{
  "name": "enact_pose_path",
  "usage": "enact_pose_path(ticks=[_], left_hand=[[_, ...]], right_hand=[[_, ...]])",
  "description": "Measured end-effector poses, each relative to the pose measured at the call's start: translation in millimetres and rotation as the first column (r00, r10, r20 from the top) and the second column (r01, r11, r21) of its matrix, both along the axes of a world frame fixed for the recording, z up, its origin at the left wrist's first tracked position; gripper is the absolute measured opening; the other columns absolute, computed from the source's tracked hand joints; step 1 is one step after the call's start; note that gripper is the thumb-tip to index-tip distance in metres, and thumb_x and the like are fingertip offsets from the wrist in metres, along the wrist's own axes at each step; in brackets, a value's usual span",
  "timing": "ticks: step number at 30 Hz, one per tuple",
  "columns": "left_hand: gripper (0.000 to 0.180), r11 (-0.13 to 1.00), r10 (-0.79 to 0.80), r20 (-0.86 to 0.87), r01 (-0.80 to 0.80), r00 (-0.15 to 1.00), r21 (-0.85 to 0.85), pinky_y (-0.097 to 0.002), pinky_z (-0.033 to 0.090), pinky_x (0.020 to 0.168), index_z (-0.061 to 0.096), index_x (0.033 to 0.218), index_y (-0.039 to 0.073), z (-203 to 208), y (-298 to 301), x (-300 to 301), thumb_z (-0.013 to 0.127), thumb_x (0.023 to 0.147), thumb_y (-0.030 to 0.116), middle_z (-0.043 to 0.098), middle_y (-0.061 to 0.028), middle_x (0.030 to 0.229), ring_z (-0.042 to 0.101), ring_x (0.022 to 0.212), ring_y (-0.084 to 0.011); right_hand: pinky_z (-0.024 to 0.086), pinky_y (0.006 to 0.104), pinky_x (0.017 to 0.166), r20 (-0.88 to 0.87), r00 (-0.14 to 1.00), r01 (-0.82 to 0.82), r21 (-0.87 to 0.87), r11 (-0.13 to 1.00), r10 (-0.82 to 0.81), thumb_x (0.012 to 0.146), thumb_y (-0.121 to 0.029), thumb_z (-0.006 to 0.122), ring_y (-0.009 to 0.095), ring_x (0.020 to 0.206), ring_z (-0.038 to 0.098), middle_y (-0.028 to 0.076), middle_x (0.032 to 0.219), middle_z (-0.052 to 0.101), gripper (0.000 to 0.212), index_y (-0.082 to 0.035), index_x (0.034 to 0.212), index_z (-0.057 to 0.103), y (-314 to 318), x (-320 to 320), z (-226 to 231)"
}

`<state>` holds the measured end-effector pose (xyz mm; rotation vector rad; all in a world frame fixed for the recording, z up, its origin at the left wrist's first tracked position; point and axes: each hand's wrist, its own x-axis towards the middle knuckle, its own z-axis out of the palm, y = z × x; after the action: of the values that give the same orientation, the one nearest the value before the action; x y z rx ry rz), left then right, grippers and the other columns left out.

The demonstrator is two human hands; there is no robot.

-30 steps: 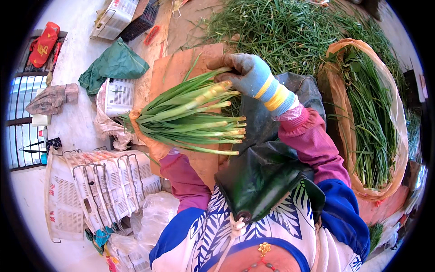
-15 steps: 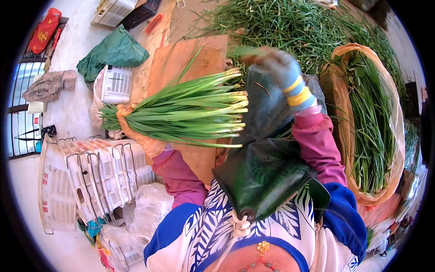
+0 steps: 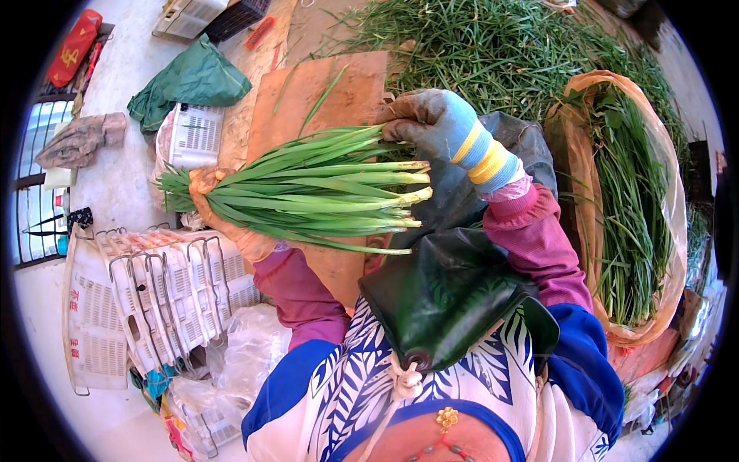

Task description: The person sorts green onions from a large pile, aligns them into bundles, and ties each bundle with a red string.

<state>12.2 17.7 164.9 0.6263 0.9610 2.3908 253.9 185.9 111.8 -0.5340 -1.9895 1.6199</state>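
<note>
A fanned bunch of garlic chives (image 3: 323, 192) lies across the view, with its leaf tips to the left and its pale root ends to the right. My left hand (image 3: 219, 215), in an orange glove, is wrapped round the leafy part near the tips. At the upper root ends, my right hand (image 3: 431, 127), in a grey-blue glove with a striped yellow cuff, pinches the stalks with thumb and fingers. Under the bunch is a brown wooden board (image 3: 327, 92) with a few loose leaves on it. A dark green apron (image 3: 454, 300) covers my lap.
A large heap of loose green leaves (image 3: 493, 61) spreads at the back. An orange-rimmed plastic bag (image 3: 573, 154) full of green stalks stands at right. White plastic crates (image 3: 165, 285) lie at left near clear plastic bags (image 3: 258, 346). A green sack (image 3: 192, 77) rests behind.
My right hand, blurred by motion before, has come left and down to the upper root ends and closed on them. The bunch in my left hand has shifted slightly.
</note>
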Motion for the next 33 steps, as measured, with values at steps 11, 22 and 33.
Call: enact_pose_path(ticks=[11,22,33], left_hand=[[0.01,0.992,-0.09,0.048,0.085,0.995,0.098,-0.0241,0.042,0.069,0.051,0.084,0.008,-5.2,-5.1,-13.2,0.054,0.084,0.017,0.05,0.0013,0.073,0.049,0.068,-0.0096],[0.01,0.97,-0.187,0.017,0.182,0.982,0.163,-0.0286,0.043,0.077,0.051,0.094,0.009,-0.9,-6.9,-13.3,0.052,0.086,0.015,0.052,0.0035,0.078,0.052,0.071,-0.0073],[0.012,0.943,-0.306,0.01,0.301,0.952,0.139,-0.0318,0.043,0.078,0.05,0.092,0.009,11.4,3.8,4.0,0.054,0.084,0.016,0.05,0.003,0.075,0.051,0.071,-0.0091]], right_hand=[[0.047,0.026,0.077,-0.289,0.948,0.04,-0.3,0.953,-0.131,0.08,-0.012,0.056,0.016,0.078,0.061,0.011,0.086,0.065,0.019,0.004,0.088,0.063,18.6,24.8,-3.2],[0.047,0.0262,0.076,0.019,1.0,-0.003,-0.014,1.0,0.003,0.073,-0.008,0.066,0.016,0.08,0.06,0.01,0.087,0.064,0.031,0.003,0.101,0.059,11.2,25.9,3.9],[0.048,0.0253,0.064,0.367,0.924,-0.159,0.622,0.767,-0.106,0.075,-0.001,0.057,0.016,0.069,0.061,0.008,0.072,0.061,0.011,-0.002,0.085,0.061,4.9,10.1,4.9]])
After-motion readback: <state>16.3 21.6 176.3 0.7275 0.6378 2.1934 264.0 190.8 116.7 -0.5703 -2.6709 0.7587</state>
